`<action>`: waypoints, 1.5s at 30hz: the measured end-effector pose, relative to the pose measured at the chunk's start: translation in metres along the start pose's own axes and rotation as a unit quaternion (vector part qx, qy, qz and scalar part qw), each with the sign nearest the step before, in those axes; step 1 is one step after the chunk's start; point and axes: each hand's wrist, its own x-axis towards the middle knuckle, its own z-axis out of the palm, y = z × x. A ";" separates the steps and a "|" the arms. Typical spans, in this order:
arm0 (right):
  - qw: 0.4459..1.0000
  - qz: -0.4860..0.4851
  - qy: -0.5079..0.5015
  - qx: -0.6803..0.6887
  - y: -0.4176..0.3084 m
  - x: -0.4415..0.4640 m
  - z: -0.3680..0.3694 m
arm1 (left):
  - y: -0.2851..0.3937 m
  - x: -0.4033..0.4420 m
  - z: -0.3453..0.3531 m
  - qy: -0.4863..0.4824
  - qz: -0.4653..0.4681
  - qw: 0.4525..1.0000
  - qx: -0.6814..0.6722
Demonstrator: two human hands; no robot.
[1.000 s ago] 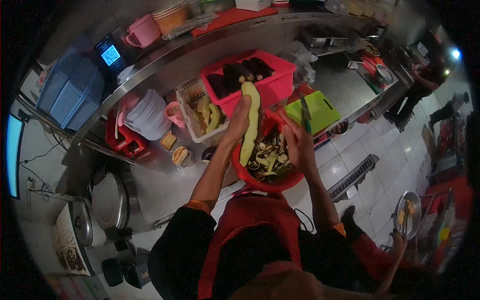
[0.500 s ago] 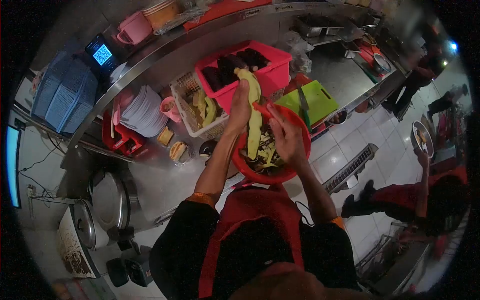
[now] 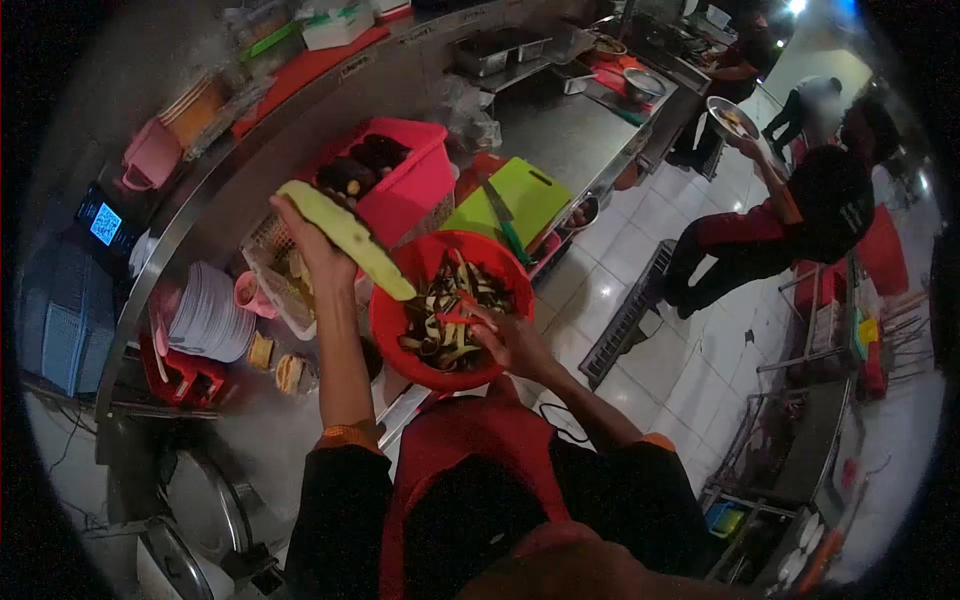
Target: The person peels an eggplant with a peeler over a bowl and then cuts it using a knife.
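Note:
My left hand (image 3: pixel 322 254) holds a peeled, pale green eggplant (image 3: pixel 345 232) with a dark unpeeled strip along its edge. Its lower end reaches the rim of a red basin (image 3: pixel 384 335) full of dark and pale peelings (image 3: pixel 450 330). Over the basin, my right hand (image 3: pixel 512 343) is closed on a red peeler (image 3: pixel 462 310), apart from the eggplant. Behind them a pink tub (image 3: pixel 415 185) holds dark unpeeled eggplants (image 3: pixel 375 158). A white basket (image 3: pixel 272 290), partly hidden by my left hand, contains peeled pieces.
A green cutting board (image 3: pixel 535 200) with a knife (image 3: pixel 500 212) lies right of the tub. Stacked plates (image 3: pixel 210 318), a pink mug (image 3: pixel 250 292) and bread (image 3: pixel 290 373) sit at left. A person (image 3: pixel 790 225) carrying a metal bowl (image 3: pixel 733 118) stands at right; other people are farther back.
The view has swung right. The eggplant has tilted leftward, and my right hand with the peeler has moved away from it, lower over the basin. The person with the bowl has moved farther forward.

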 end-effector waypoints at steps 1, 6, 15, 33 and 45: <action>1.000 -0.009 0.004 -0.005 0.005 0.005 -0.001 | 0.002 -0.008 0.009 0.002 -0.013 1.000 -0.026; 0.995 -0.027 0.059 -0.079 -0.006 0.003 -0.002 | -0.005 -0.022 0.004 -0.065 -0.043 0.993 -0.091; 0.993 0.089 -0.048 -0.062 -0.022 0.020 -0.008 | -0.010 -0.075 -0.004 -0.087 -0.144 0.974 0.154; 0.978 -0.164 0.087 -0.092 -0.130 0.088 -0.073 | -0.016 -0.078 -0.029 -0.292 0.026 0.894 0.338; 0.972 -0.193 0.099 -0.092 -0.097 0.072 -0.064 | -0.042 -0.089 -0.036 -0.179 0.177 0.826 0.504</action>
